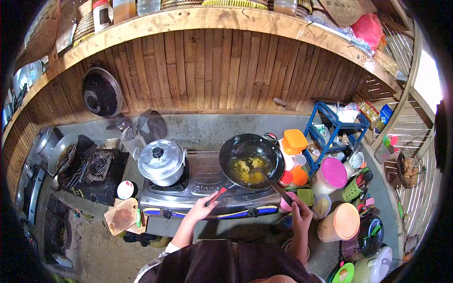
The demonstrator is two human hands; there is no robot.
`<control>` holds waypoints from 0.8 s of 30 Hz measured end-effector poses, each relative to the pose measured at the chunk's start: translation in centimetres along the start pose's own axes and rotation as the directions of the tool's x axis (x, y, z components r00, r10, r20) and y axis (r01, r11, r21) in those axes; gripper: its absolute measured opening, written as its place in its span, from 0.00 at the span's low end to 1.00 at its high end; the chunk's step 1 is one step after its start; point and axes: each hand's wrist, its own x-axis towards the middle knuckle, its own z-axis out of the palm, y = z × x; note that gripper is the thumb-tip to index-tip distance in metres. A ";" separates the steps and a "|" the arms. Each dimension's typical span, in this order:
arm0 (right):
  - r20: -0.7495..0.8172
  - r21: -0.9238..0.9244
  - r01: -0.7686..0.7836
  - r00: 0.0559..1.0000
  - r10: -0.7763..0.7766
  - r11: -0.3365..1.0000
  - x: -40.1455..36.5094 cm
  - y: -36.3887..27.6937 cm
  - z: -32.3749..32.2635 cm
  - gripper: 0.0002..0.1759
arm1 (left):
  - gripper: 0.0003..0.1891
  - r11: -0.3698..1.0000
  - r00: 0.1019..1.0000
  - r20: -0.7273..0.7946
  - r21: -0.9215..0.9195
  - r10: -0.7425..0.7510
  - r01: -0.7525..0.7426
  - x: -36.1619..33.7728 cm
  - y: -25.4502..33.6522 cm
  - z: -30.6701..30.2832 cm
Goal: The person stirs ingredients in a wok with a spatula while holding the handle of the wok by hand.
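A black wok (233,147) sits on the right burner of the steel stove (202,170), with yellow pieces of food (250,170) in oil inside it. My left hand (202,210) is closed round the wok's red and black handle (216,196), in front of the stove. To the right, my right hand (301,217) holds the handle of a dark spatula (278,187), whose blade reaches into the wok beside the food. A lidded silver pot (162,162) stands on the left burner.
Cutting boards (121,217) lie left of the stove, near a second, black stove (96,172). Colourful containers (332,172) crowd the right side, by a blue rack (337,123). A wooden shelf (207,21) runs overhead.
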 end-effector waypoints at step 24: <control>0.590 0.058 -0.339 0.770 0.242 0.939 -1.5 6.7 7.3 0.20 | 0.23 0.991 0.991 0.022 0.046 -0.129 0.128 -0.5 1.5 -0.2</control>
